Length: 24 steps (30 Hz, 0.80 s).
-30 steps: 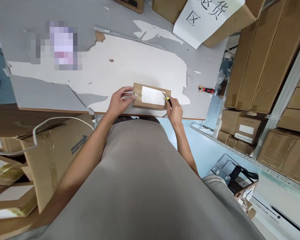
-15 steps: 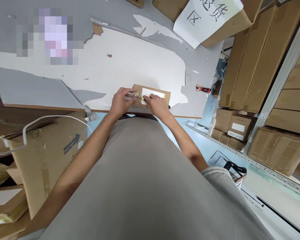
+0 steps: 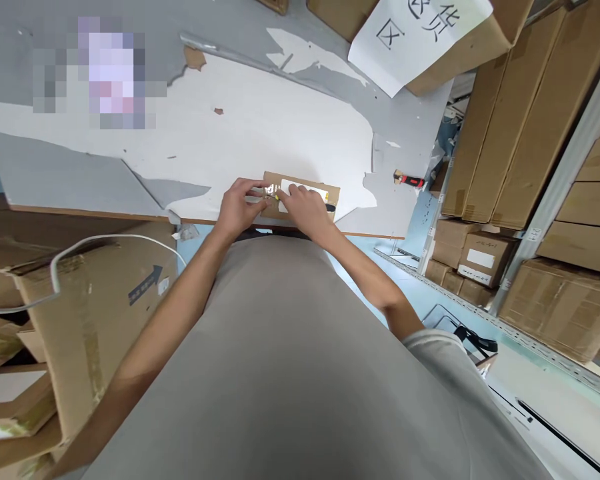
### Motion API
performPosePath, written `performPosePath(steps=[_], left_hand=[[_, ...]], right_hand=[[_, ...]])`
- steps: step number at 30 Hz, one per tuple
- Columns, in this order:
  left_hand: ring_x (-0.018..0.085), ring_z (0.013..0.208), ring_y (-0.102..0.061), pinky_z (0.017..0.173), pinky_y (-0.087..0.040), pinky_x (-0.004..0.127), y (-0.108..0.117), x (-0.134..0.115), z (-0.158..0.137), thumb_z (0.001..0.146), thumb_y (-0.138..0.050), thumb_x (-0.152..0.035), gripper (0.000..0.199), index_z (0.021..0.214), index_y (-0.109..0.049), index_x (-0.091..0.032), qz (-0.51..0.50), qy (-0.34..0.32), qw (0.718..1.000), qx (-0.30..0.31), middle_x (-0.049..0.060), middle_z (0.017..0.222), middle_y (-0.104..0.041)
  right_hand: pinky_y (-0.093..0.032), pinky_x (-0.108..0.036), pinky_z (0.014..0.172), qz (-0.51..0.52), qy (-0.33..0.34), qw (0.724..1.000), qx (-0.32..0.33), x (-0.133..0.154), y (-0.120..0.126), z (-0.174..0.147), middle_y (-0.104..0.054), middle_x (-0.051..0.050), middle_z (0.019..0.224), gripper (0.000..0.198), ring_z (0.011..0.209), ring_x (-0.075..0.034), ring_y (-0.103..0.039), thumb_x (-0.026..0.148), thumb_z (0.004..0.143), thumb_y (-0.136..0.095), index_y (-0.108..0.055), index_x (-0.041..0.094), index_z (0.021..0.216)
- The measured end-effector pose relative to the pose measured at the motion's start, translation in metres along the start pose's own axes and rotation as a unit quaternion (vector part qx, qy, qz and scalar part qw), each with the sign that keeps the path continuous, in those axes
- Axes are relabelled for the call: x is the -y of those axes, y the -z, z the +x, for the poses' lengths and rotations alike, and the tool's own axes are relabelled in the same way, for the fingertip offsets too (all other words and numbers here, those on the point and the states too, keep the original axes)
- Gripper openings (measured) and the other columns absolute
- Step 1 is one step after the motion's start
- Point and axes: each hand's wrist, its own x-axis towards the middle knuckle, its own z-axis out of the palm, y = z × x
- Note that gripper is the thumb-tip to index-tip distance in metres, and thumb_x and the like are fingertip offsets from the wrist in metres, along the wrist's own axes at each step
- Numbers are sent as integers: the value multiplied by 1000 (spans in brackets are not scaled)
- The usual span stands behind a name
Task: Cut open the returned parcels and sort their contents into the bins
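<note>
A small cardboard box (image 3: 296,180) with a white label (image 3: 289,184) lies at the table's front edge, close to my body. My right hand (image 3: 306,210) is closed over a screwdriver (image 3: 331,208) with a black and yellow handle; its tip points left and most of it is hidden under my fingers. At the box's left end, my left hand (image 3: 237,205) pinches a small, shiny, see-through piece (image 3: 270,191), too small to name. The screwdriver's tip meets that piece between the two hands.
A red and black utility knife (image 3: 409,180) lies on the table (image 3: 280,120) at the right. Behind stands a carton (image 3: 460,60) with a handwritten paper sheet (image 3: 405,40). Shelves with brown cartons (image 3: 485,133) rise on the right; a large open carton (image 3: 115,300) stands lower left.
My right hand has slid slightly left with the screwdriver, closer to my left hand. The box has shifted a little left. My left hand stays almost in place.
</note>
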Motion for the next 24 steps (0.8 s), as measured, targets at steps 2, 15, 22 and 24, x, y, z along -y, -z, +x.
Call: performPosePath(steps=[2,15,22,24], left_hand=[[31,116,-81,87,-71,37,0,-1,-3,87,-89,-33,46,132,-84,-23,-4,10,1000,-2,13,142,-75],[30,117,-83,91,-71,39,-9,-3,-17,89,-86,-40,45,131,-84,-25,6,33,999,-34,13,145,-77],[30,120,-83,96,-72,39,-10,-8,-14,85,-95,-48,47,126,-83,-27,7,74,996,-58,12,148,-78],[30,121,-82,99,-73,40,-7,-7,-12,83,-98,-52,52,125,-82,-26,-3,87,994,-70,12,146,-80]], right_hand=[[-56,-40,105,0,12,1000,-8,2,2,1,-77,-22,148,56,137,-31,-72,1,118,-34,-67,16,160],[-49,-37,94,-23,-126,991,40,-113,-53,-90,-78,-23,138,51,124,-31,-72,-5,111,-43,-76,14,144],[-52,-39,98,111,-63,991,-27,-163,-99,-70,-80,-19,138,49,125,-32,-72,7,119,-43,-74,20,154],[-56,-39,101,222,-26,973,-56,-171,-125,-63,-82,-17,139,44,125,-32,-74,19,123,-42,-73,20,155]])
